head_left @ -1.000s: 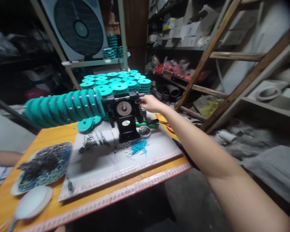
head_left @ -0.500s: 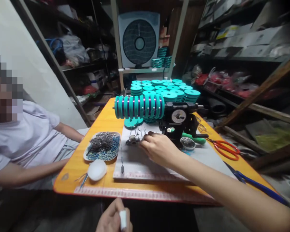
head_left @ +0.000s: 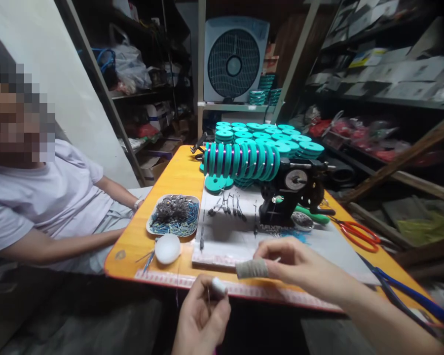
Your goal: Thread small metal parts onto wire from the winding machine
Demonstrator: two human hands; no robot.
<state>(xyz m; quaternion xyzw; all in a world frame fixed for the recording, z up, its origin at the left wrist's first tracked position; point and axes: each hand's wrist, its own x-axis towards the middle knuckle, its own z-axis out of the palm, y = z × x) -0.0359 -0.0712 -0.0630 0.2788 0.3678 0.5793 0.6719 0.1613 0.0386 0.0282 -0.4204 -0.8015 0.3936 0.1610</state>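
Observation:
My left hand (head_left: 204, 315), with white tape round one finger, is in front of the table's near edge. Its fingers are curled on a thin wire-like piece (head_left: 208, 299). To its right, my right hand (head_left: 286, 261) hovers over the near edge of the white board (head_left: 229, 241). Grey tape wraps its thumb, and the fingers are pinched together; what they hold is too small to make out. Several small dark parts with thin leads (head_left: 227, 209) lie on the board beyond. Behind them is a black hand-cranked winder (head_left: 277, 202) carrying a row of teal spools (head_left: 240, 161).
A tray of small blue and grey parts (head_left: 173, 228) and a white round lid (head_left: 167, 248) are at left. Orange-handled scissors (head_left: 360, 236) and blue-handled pliers (head_left: 410, 293) are at right. Teal discs (head_left: 259, 135) are stacked behind. A person (head_left: 52, 212) sits at left.
My right hand has drawn back from the small dark parts to the board's near edge, uncovering them. My left hand has come up higher, nearer to it. The view has turned slightly left.

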